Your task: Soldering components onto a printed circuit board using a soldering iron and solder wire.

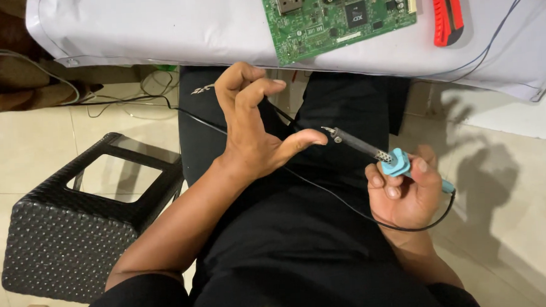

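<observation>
My right hand (406, 193) grips a soldering iron (372, 151) by its light blue handle, the metal tip pointing up and left over my lap. My left hand (256, 126) hovers open with fingers spread and curled, its thumb tip close to the iron's tip but apart from it. The iron's black cord (324, 188) runs from the handle, loops under my right hand and crosses my black trousers. A green circuit board (334, 13) lies on the white-covered table (154, 29) ahead of both hands.
A red and black cutter (446, 7) lies right of the board. A thin grey wire (497, 33) crosses the table's right end. A black woven stool (83, 219) stands at my left on the pale tiled floor. Cables (127, 105) trail under the table.
</observation>
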